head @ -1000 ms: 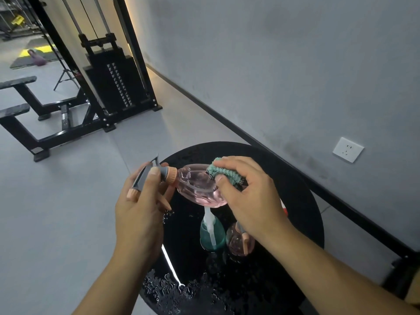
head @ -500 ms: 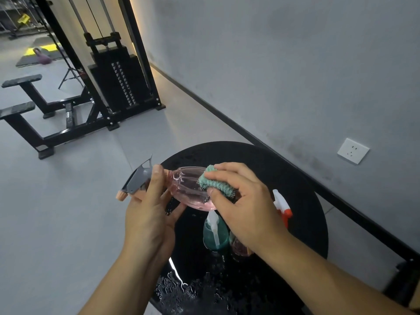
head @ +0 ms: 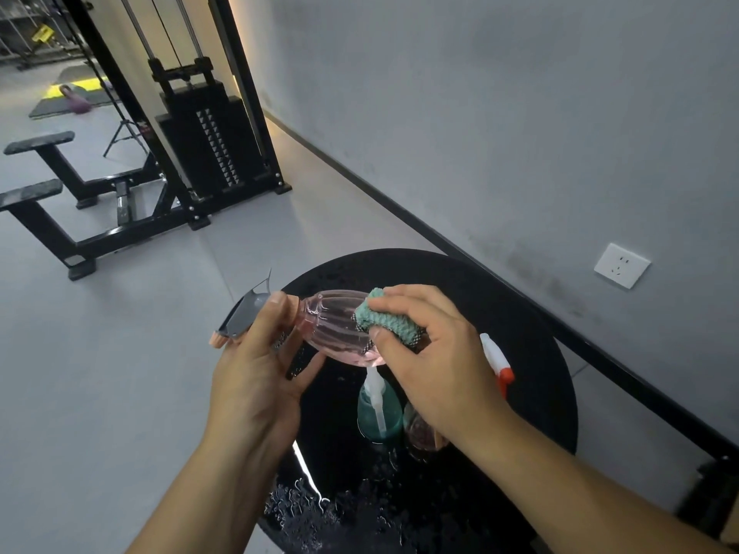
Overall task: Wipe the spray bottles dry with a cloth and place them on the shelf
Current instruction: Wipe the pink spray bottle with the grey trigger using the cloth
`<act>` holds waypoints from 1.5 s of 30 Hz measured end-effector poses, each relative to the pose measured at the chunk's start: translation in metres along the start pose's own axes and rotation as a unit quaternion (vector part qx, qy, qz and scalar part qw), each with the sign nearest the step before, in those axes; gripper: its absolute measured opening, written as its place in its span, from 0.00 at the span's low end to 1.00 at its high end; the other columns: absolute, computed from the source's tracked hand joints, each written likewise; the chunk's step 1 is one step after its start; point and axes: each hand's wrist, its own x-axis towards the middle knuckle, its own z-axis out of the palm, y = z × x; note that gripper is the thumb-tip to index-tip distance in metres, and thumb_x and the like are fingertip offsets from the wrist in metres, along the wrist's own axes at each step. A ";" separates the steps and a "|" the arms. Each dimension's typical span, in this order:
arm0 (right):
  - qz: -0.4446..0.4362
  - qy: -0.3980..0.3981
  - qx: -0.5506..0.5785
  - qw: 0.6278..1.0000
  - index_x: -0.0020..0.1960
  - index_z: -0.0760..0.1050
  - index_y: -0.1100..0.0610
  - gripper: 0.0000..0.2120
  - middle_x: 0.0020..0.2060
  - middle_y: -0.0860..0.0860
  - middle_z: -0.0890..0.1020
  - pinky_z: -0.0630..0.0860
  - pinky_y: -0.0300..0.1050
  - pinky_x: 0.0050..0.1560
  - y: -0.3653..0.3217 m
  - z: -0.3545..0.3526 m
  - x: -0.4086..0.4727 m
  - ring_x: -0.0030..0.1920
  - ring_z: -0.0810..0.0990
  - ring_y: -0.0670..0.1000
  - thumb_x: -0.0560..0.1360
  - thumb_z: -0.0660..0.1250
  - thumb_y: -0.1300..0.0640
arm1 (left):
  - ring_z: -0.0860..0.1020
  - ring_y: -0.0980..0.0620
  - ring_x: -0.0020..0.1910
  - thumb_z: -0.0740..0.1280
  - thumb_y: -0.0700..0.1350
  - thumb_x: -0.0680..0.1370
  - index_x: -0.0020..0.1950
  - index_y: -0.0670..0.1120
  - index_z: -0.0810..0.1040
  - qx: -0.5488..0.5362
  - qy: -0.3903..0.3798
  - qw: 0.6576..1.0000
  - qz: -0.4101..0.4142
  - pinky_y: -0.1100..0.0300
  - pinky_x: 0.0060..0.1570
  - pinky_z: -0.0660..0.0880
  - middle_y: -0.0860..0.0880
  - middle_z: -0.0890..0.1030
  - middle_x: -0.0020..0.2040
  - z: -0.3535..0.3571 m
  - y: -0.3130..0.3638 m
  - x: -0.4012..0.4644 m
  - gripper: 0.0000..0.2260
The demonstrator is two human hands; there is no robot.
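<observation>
A pink ribbed spray bottle (head: 330,327) with a grey trigger head lies sideways in the air above the round black table (head: 520,313). My left hand (head: 256,377) grips it at the neck and trigger. My right hand (head: 436,353) pinches a folded green cloth (head: 386,319) against the bottle's body. On the wet table below stand a teal bottle (head: 378,407) with a white head, a second pink bottle (head: 420,431) partly hidden by my right wrist, and a white and red spray head (head: 498,359) behind that hand. No shelf is in view.
Water drops cover the table's near part (head: 320,509). A black weight-stack machine (head: 208,141) and benches (head: 44,185) stand on the grey floor at the back left. A grey wall with a white socket (head: 621,265) runs along the right.
The bottle's trigger end has swung left and turned in my left hand, whose fingers have regripped. The cloth has slid along the bottle's body towards its neck.
</observation>
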 end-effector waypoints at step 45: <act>-0.186 -0.064 -0.251 0.948 0.63 0.80 0.54 0.13 0.65 0.50 0.75 0.75 0.36 0.63 -0.001 0.006 -0.006 0.66 0.72 0.48 0.79 0.66 0.58 | 0.87 0.49 0.47 0.75 0.40 0.77 0.41 0.46 0.80 0.019 0.017 0.999 0.038 0.46 0.50 0.84 0.47 0.84 0.43 0.006 0.002 -0.003 0.06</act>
